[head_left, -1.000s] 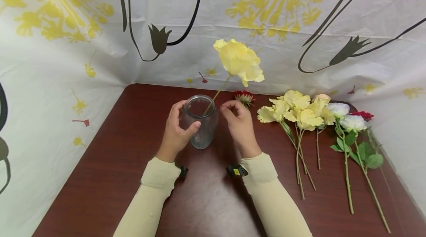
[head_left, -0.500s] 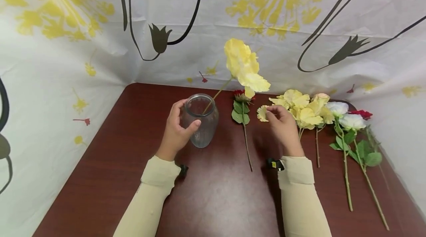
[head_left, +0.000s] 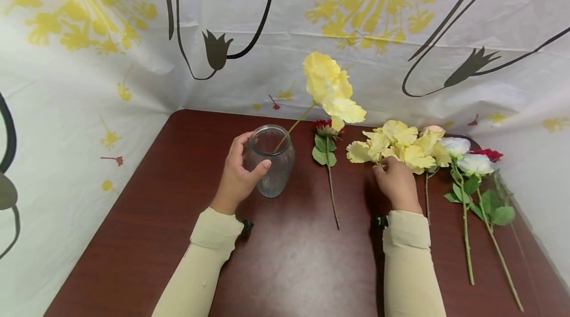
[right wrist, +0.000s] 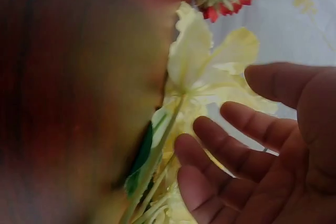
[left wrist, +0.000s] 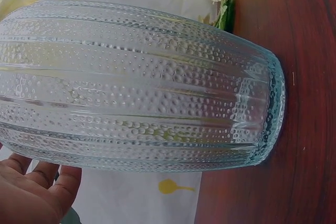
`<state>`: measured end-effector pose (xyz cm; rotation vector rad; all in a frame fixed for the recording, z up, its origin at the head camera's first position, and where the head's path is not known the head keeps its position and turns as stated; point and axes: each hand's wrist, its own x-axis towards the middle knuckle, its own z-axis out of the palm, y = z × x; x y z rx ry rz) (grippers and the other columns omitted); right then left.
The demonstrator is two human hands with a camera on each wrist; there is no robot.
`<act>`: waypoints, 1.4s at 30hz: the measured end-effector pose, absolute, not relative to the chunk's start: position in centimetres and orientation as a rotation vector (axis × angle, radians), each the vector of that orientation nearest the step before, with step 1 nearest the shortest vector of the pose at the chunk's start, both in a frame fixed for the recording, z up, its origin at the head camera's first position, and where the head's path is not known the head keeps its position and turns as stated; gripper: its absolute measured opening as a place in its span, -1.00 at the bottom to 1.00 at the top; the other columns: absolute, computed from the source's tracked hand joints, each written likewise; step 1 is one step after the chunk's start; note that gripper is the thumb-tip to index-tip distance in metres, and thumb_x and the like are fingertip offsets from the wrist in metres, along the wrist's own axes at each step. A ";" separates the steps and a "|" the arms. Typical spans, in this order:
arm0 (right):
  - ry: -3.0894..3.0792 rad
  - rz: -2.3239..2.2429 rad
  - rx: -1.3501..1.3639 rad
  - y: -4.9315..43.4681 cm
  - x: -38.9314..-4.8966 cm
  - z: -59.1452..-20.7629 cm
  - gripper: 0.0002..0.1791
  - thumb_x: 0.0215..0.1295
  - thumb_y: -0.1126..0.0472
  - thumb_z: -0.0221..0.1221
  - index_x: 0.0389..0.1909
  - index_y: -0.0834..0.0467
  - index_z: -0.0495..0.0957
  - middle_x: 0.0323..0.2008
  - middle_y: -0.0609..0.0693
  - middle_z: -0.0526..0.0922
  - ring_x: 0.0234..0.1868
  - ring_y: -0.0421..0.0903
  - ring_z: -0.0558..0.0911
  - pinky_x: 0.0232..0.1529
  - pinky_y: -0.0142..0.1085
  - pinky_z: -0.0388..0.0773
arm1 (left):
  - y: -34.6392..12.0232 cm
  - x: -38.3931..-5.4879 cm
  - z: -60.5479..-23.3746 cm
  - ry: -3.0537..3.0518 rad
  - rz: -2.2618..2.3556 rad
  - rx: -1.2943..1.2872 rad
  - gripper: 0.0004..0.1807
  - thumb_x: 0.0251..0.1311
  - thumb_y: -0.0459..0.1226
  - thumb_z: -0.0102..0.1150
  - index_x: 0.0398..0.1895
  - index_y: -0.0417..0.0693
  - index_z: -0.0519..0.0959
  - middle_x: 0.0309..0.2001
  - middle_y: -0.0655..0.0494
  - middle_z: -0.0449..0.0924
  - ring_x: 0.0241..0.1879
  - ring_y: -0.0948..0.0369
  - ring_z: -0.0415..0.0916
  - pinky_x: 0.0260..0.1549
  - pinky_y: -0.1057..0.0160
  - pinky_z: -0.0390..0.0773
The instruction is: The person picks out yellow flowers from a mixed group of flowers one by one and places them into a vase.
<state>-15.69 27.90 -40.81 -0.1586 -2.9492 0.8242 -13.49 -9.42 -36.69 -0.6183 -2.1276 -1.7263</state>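
My left hand (head_left: 237, 176) holds the clear glass vase (head_left: 277, 178) around its side, thumb in front. The left wrist view shows the vase's dimpled, ribbed wall (left wrist: 157, 87) with fingers (left wrist: 65, 184) against it. A single yellow flower (head_left: 327, 84) leans out of the vase to the right. My right hand (head_left: 398, 183) is at the bunch of yellow flowers (head_left: 396, 134) on the table. In the right wrist view, its fingers (right wrist: 247, 124) and thumb are spread apart beside a yellow bloom (right wrist: 191, 51) and green stems (right wrist: 157, 156), gripping none of them.
A red flower (head_left: 327, 131) with green leaves lies between the vase and the yellow bunch. White roses (head_left: 475, 164), a peach bloom and another red flower (head_left: 490, 154) lie at the right. A patterned sheet (head_left: 267, 74) hangs behind the brown table (head_left: 285, 267).
My right hand has moved right, from beside the vase to the yellow flowers. The flower in the vase has tipped further right. My left hand stays on the vase.
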 end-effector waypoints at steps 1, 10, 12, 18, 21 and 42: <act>-2.981 0.807 -0.161 27.9 -15.7 -40.9 -0.60 0.45 0.13 0.04 0.04 0.41 0.49 -0.08 0.43 0.59 -0.09 0.37 0.56 -0.11 0.18 0.43 | -9.4 -13.5 -36.7 -2.130 -1.724 -0.616 -0.26 0.07 -0.25 0.23 0.31 -0.38 0.25 0.21 -0.38 0.29 0.07 -0.25 0.33 -0.05 -0.11 0.45; -3.026 0.754 -0.158 27.7 -15.9 -41.5 -0.62 0.44 0.08 0.06 -0.09 0.38 0.50 -0.16 0.40 0.60 -0.17 0.35 0.57 -0.20 0.16 0.43 | -9.4 -13.4 -36.6 -2.140 -1.694 -0.603 -0.26 0.07 -0.24 0.22 0.32 -0.39 0.25 0.20 -0.39 0.29 0.04 -0.12 0.34 -0.07 -0.09 0.45; -2.997 0.753 -0.187 27.7 -15.9 -41.5 -0.59 0.44 0.10 0.06 -0.01 0.42 0.49 -0.12 0.44 0.59 -0.14 0.39 0.57 -0.17 0.19 0.43 | -9.4 -13.4 -36.6 -2.141 -1.695 -0.605 -0.26 0.08 -0.24 0.22 0.32 -0.39 0.25 0.20 -0.40 0.29 0.04 -0.14 0.34 -0.07 -0.10 0.45; -3.011 0.730 -0.182 27.6 -15.9 -41.5 -0.62 0.44 0.10 0.08 -0.08 0.40 0.52 -0.15 0.44 0.60 -0.13 0.41 0.56 -0.18 0.19 0.43 | -9.4 -13.4 -36.6 -2.136 -1.713 -0.613 -0.26 0.08 -0.25 0.21 0.32 -0.40 0.24 0.20 -0.41 0.29 0.05 -0.22 0.33 -0.06 -0.12 0.44; -3.026 0.712 -0.170 27.6 -15.9 -41.6 -0.65 0.43 0.10 0.09 -0.16 0.38 0.52 -0.20 0.43 0.60 -0.16 0.40 0.56 -0.21 0.18 0.42 | -9.5 -13.5 -36.6 -2.128 -1.729 -0.620 -0.26 0.08 -0.26 0.22 0.31 -0.41 0.24 0.20 -0.41 0.28 0.07 -0.29 0.32 -0.05 -0.14 0.43; -3.095 0.764 -0.142 27.5 -15.7 -41.8 -0.57 0.45 0.16 0.04 0.12 0.43 0.43 0.03 0.46 0.54 0.00 0.43 0.52 -0.01 0.23 0.40 | -9.4 -13.6 -36.8 -2.115 -1.743 -0.612 -0.27 0.08 -0.25 0.23 0.31 -0.39 0.25 0.21 -0.37 0.29 0.10 -0.30 0.31 0.00 -0.12 0.42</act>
